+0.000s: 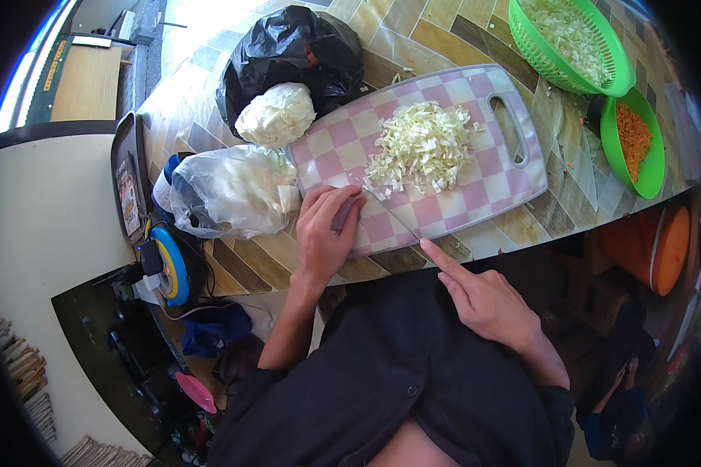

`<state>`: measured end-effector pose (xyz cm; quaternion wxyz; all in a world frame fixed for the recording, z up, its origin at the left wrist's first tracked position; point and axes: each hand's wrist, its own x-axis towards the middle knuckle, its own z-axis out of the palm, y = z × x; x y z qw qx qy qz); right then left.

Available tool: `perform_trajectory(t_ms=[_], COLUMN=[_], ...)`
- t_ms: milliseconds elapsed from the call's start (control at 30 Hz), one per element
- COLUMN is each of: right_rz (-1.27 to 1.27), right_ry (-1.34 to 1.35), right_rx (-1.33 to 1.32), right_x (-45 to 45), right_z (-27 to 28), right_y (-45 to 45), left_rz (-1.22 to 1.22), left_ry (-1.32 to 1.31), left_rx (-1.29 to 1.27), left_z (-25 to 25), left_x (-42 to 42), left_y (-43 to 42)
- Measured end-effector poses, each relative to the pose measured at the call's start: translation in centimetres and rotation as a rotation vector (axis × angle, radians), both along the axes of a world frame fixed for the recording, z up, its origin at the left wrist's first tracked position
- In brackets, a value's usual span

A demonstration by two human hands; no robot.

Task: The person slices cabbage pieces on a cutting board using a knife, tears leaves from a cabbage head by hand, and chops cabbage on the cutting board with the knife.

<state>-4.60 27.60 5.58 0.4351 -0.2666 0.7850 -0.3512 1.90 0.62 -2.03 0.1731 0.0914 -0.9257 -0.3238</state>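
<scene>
My right hand (487, 302) is closed around the hidden handle of a knife (393, 213), its index finger stretched out toward the blade. The thin blade lies slanted over the near edge of a pink-and-white checkered cutting board (339, 148). By the blade's tip, my left hand (325, 232) has its fingers curled and pressed together on the board; whatever is under them is hidden. A heap of chopped cabbage (428, 148) covers the board's middle, with a few shreds close to the tip.
A cabbage piece (276, 115), a clear plastic bag (230, 191) and a black plastic bag (292, 54) sit left of the board. At right are a green basket (537, 66) of shredded cabbage and a green bowl (653, 173) of orange shreds. Another person (619, 397) is at lower right.
</scene>
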Motion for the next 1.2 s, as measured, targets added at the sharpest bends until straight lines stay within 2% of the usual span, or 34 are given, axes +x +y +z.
perform_trajectory(t_ms=[267,467,633,733,833,933,1067,1200], right_rz=[0.058,0.059,-0.037,-0.092,-0.154,-0.149,-0.080,-0.090], right_ry=[0.117,0.065,0.161,0.248,0.339,0.491,0.752,0.829], right_rx=[0.091,0.091,-0.023,-0.042,0.012,0.103,0.185,0.195], right_x=[0.2,0.0,-0.4,-0.5,-0.8,-1.1,-1.2,-1.2], right_z=[-1.8,-0.4,-0.5,-0.4,0.3,0.5,0.4,1.2], right_y=[-1.1,0.4,0.8,1.4,1.8,2.2,2.9,3.7], left_rz=[0.077,0.105,0.132,0.066,0.001,-0.153,-0.316,-0.291], left_ry=[-0.004,0.004,-0.038,-0.026,0.134,0.251,0.048,0.026], left_rx=[0.041,0.049,0.200,0.122,0.079,-0.132,-0.286,-0.341], left_z=[-0.8,-0.6,0.1,0.8,1.1,3.1,3.6,2.6], left_x=[0.1,-0.3,-1.7,-2.3,-2.4,-2.9,-3.8,-4.8], left_y=[0.5,1.0,1.8,1.7,1.0,1.1,2.0,1.9])
